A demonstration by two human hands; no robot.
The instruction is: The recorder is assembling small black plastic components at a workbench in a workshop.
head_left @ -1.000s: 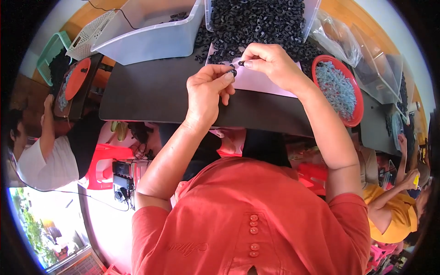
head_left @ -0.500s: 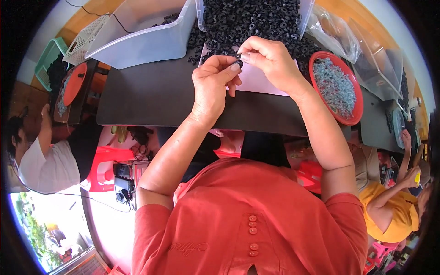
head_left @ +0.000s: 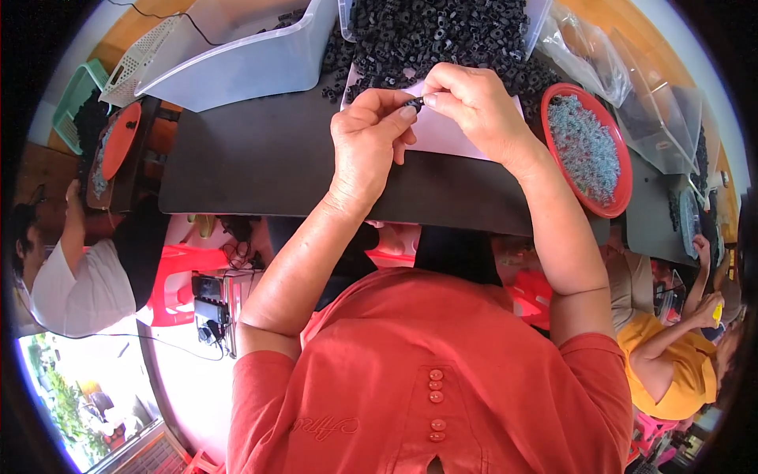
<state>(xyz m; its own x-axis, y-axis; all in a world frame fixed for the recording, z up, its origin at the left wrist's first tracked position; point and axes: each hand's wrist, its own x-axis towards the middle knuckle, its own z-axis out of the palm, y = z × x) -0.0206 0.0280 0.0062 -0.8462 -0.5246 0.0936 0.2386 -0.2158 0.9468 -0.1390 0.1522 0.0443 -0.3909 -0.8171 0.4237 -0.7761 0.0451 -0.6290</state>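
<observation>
Between thumb and fingers, my left hand (head_left: 371, 134) grips a small black plastic part (head_left: 414, 103). My right hand (head_left: 476, 110) is closed in a pinch at the part's right side; whatever sits between its fingertips is too small to name. Both hands are over a white sheet (head_left: 450, 130) at the table's far side. Just beyond them lies a large heap of similar black parts (head_left: 442, 39), spilling out of a clear bin. On the right, a red round tray (head_left: 626, 178) holds many small pale blue-grey pieces (head_left: 584, 146).
A translucent bin (head_left: 237, 75) with a few black parts stands at the far left of the dark table (head_left: 253, 158). Clear plastic bags (head_left: 584, 55) and a clear box (head_left: 659, 130) lie at the far right. Other people sit left (head_left: 87, 284) and right (head_left: 667, 363).
My right hand has drawn slightly right, away from my left fingertips, and more of the black part shows between them. The left hand stays nearly in place. The view has shifted a little.
</observation>
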